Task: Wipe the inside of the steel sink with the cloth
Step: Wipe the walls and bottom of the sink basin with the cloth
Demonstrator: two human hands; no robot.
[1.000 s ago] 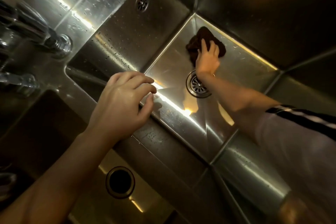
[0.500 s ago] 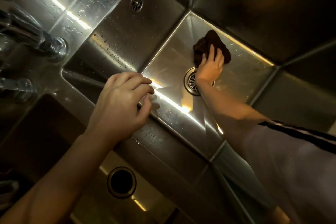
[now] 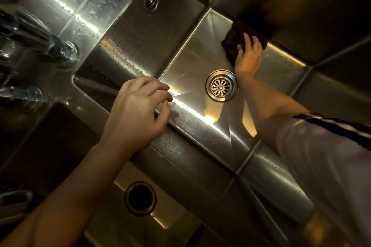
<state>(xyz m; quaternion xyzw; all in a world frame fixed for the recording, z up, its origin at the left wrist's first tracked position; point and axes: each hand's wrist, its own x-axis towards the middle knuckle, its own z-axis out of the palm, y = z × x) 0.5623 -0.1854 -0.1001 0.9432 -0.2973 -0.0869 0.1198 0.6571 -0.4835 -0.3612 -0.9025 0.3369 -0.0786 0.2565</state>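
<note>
cloth (image 3: 244,35): 1, dark, bunched, lying on the floor of the sink (image 3: 192,62) at the far edge, touching the far wall just right of the far-left corner. right hand (image 3: 248,57) lies on top of the cloth, fingers spread and only slightly bent, pressing it down; the cloth shows beyond and left of the fingertips. whether the thumb hooks under the cloth cannot be told. drain (image 3: 221,86): 1 in this basin, with a slotted strainer, just near-left of the right wrist, apart from the cloth. left hand (image 3: 138,112) rests on the divider (image 3: 180,146) between the 2 basins, well apart from the cloth, fingers loosely curled, holding nothing. second basin (image 3: 112,206) has 1 open drain hole (image 3: 140,198). overflow grille (image 3: 152,1): 1, on the left wall of the sink. water drops on that wall and on the ledge. taps (image 3: 60,50): 2 chrome fittings at far left, blurred. 1 pale sleeve (image 3: 331,156) with a dark stripe on the right arm.
</note>
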